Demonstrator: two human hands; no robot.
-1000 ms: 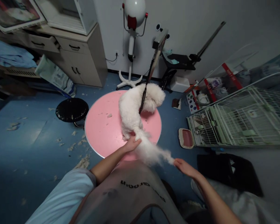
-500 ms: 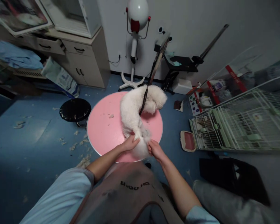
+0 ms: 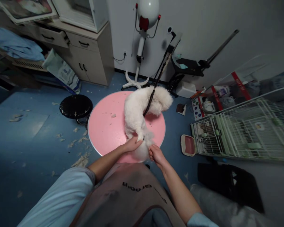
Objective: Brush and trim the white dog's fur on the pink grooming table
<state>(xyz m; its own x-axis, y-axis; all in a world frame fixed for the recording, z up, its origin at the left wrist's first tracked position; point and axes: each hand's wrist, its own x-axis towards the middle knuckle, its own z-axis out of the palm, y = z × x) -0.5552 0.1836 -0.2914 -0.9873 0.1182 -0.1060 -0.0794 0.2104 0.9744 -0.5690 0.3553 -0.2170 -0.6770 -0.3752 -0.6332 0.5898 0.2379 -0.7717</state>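
Observation:
A curly white dog (image 3: pixel 136 107) stands on a round pink grooming table (image 3: pixel 101 126), its head turned to the right. A black strap (image 3: pixel 151 97) loops around it from a post above. My left hand (image 3: pixel 133 144) is closed on a slim white part at the dog's rear end; leg or tail, I cannot tell. Across from it, my right hand (image 3: pixel 156 154) is closed beside the wispy fur (image 3: pixel 143 151), fingers pinched together. What sits inside those fingers is hidden. The loose fur between both hands looks thin and blurred.
A black stool (image 3: pixel 76 106) stands left of the table, with hair clippings (image 3: pixel 81 160) on the blue floor. Behind is a white dryer on a stand (image 3: pixel 142 44). To the right are a wire cage (image 3: pixel 236 126) and a pink-lined tray (image 3: pixel 188 145).
My right hand has shifted slightly left and down beside the fur. My left hand keeps its grip on the dog. The whole view has turned a little.

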